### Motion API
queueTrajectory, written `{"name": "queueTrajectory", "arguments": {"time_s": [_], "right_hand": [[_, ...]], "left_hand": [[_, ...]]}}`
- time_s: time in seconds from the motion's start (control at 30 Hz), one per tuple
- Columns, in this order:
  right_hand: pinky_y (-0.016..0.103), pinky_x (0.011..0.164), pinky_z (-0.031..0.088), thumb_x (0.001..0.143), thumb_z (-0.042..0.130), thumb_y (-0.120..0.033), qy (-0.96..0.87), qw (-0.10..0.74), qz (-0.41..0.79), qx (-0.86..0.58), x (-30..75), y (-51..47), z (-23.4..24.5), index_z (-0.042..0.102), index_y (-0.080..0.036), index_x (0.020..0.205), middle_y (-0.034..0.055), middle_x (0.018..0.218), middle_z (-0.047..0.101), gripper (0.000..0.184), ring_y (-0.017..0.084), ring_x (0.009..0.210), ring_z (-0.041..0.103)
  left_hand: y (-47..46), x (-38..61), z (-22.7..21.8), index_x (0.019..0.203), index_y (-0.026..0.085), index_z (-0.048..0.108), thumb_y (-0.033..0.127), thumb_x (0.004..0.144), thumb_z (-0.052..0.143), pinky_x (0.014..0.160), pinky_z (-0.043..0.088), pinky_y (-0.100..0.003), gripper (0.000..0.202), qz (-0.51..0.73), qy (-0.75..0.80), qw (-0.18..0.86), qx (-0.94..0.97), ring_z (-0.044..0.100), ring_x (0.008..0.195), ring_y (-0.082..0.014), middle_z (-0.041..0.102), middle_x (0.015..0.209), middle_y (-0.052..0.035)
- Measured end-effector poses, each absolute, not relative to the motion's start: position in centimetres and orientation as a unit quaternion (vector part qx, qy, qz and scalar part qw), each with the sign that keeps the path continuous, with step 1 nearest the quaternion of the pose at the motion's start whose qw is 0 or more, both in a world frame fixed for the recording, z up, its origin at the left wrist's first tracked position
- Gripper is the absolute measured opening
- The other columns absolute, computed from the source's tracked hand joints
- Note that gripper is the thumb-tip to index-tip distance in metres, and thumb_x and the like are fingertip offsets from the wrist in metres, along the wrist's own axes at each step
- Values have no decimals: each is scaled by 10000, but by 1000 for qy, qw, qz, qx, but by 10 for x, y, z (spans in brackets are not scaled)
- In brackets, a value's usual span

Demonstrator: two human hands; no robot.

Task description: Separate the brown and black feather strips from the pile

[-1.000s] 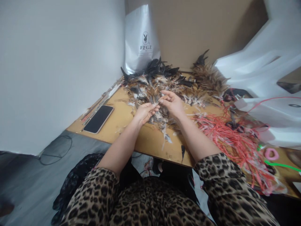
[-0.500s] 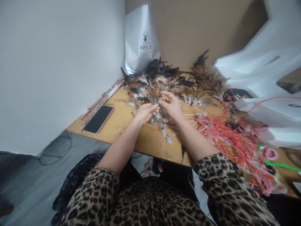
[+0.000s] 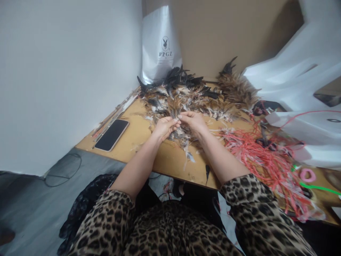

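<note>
Over the front of a feather pile (image 3: 183, 89), my two hands meet fingertip to fingertip. My left hand (image 3: 165, 128) is closed in a pinch on a small bunch of brown feathers (image 3: 174, 106), whose tips fan upward and away from me. Thumb and fingers of my right hand (image 3: 194, 122) are pinched together at the base of the same bunch. Whether a separate feather sits in the right fingertips is too small to make out. Pale and grey feathers (image 3: 183, 138) lie on the table just below the hands.
A phone (image 3: 112, 135) lies at the table's left. Red strings (image 3: 255, 156) are heaped on the right, near a pink ring (image 3: 307, 175) and a green strip (image 3: 319, 187). Behind the pile stands a white bag (image 3: 162, 46). More brown feathers (image 3: 237, 89) rest at the back right.
My right hand has come down and slightly left, its fingers closing from a raised, looser pose onto the bunch's base. My left hand stays in place with the feathers.
</note>
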State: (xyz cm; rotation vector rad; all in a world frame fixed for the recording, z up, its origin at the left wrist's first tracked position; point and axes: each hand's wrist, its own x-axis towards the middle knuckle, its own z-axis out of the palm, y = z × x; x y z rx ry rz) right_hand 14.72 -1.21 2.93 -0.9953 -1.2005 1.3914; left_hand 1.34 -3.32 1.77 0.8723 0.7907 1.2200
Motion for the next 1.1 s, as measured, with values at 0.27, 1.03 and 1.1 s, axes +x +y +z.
{"name": "queueTrajectory", "arguments": {"time_s": [0.27,1.03,1.1], "right_hand": [[246,527,430,474,769,-329,-479,515,586,-402,149,-12,30,605,-167,681,-39,556,571,309,84,492,511],[264,609,419,638,593,-274,-665,501,300,-464,145,-20,33,623,-151,629,15,625,608,127,122,598,525],[263,598,427,634,608,-296,-626,505,389,-449,146,-20,35,628,-147,657,16,625,621,152,121,583,537]], "left_hand": [[-33,14,16,677,74,608,143,677,657,479,414,-111,85,532,336,680,375,550,513,-26,645,655,-42],[-31,19,15,655,88,574,270,682,656,431,413,-163,201,536,444,565,443,585,483,-92,640,589,-54],[-32,17,16,677,84,579,249,687,655,439,409,-148,182,544,418,598,415,593,510,-80,661,659,-69]]}}
